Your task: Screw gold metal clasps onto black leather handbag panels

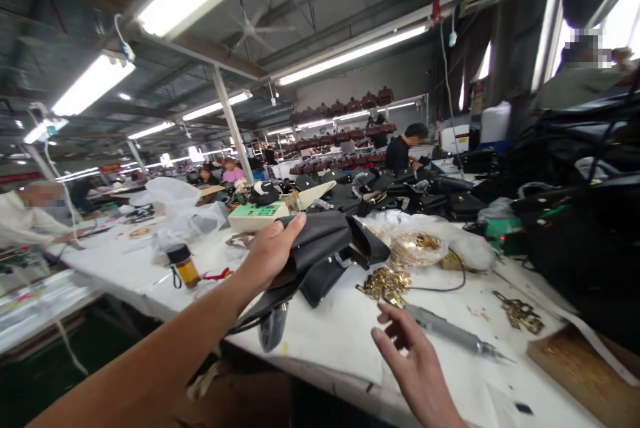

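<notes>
My left hand (273,248) grips a black leather bag (320,241) by its edge, thumb on top, and holds it over the white table. The bag's flap and a strap hang down toward the table's front edge. Lower right, my right hand (413,355) has its fingers apart and slightly bent, with nothing in it. Just beyond its fingertips lies a grey electric screwdriver (445,328), its bit pointing right. Behind that tool is a pile of gold metal fittings (387,285).
A plastic bag of gold parts (417,248), an amber bottle (184,267) and a green-white machine (257,215) stand on the table (345,341). Black bags (450,201) are heaped behind. At right are bronze-coloured fittings (520,313) and a brown box (580,368). Several people work around.
</notes>
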Action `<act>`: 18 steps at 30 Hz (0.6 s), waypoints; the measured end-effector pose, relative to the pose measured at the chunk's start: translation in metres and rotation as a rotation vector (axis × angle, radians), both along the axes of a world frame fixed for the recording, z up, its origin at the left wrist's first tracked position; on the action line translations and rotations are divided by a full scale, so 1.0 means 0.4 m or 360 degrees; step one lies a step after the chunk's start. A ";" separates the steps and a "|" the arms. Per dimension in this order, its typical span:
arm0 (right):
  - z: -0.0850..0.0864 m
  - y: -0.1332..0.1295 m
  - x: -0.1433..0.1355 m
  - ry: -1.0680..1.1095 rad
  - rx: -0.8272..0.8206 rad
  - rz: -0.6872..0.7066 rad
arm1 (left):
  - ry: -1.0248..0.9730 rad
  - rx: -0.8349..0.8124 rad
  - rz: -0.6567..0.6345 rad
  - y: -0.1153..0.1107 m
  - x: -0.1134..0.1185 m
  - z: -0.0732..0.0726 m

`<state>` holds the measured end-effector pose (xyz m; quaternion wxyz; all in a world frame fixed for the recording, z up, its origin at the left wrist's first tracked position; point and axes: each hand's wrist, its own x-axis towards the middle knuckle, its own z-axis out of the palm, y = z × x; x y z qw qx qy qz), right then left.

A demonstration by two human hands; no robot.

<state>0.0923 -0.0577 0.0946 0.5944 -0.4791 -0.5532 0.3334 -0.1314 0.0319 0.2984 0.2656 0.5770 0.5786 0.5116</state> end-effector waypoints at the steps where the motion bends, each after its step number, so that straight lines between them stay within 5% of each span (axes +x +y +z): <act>1: 0.037 -0.024 0.008 0.0012 0.0066 -0.0014 | -0.0155 -0.0060 -0.0119 -0.041 0.021 -0.012; 5: 0.127 -0.152 0.012 -0.0151 0.0443 0.0028 | -0.0944 -0.0308 -0.0371 -0.165 0.109 -0.056; 12: 0.109 -0.322 -0.029 -0.0755 0.0669 -0.0463 | -0.1640 -0.0236 -0.0416 -0.296 0.218 -0.099; 18: 0.116 -0.357 -0.069 -0.0977 0.0781 -0.0538 | -0.2081 -0.0077 -0.0343 -0.305 0.196 -0.102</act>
